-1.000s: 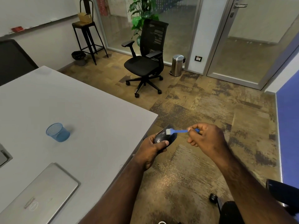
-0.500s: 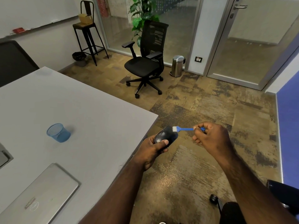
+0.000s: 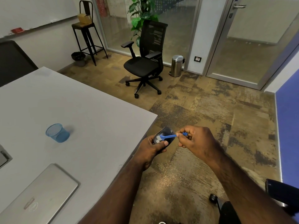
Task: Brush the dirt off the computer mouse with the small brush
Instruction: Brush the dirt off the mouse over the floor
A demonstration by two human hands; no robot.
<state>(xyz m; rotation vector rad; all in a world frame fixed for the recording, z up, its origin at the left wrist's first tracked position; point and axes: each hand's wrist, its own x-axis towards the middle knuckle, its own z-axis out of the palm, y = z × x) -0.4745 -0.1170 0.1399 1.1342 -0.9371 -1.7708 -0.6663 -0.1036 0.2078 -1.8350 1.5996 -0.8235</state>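
**Computer mouse, held off the desk corner, brush applied**

Computer mouse (image 3: pixel 164 136): black, held in the air just past the corner of the desk, above the carpet. It is tilted, with a pale label patch showing on the face turned up to the camera.

Left hand (image 3: pixel 151 150): grips the mouse from below and from the side; fingers curled round its body, thumb pressed on its near edge.

Small brush (image 3: pixel 168 136): blue, thin handle, pale bristle end lying on the mouse face beside the label patch; handle runs rightward, its far end showing above the knuckles.

Right hand (image 3: pixel 196 141): just right of the mouse; fingers curled, thumb and forefinger pinching the brush handle.

Desk (image 3: pixel 80 113): grey top, corner next to the left hand.

Mesh cup (image 3: pixel 57 133): blue, on the desk, well apart from the hands.

Laptop (image 3: pixel 40 198): silver, closed, at the near desk edge.

Office chair (image 3: pixel 145 62): black, on the carpet beyond.

Pedal bin (image 3: pixel 177 65): steel, by the glass wall.
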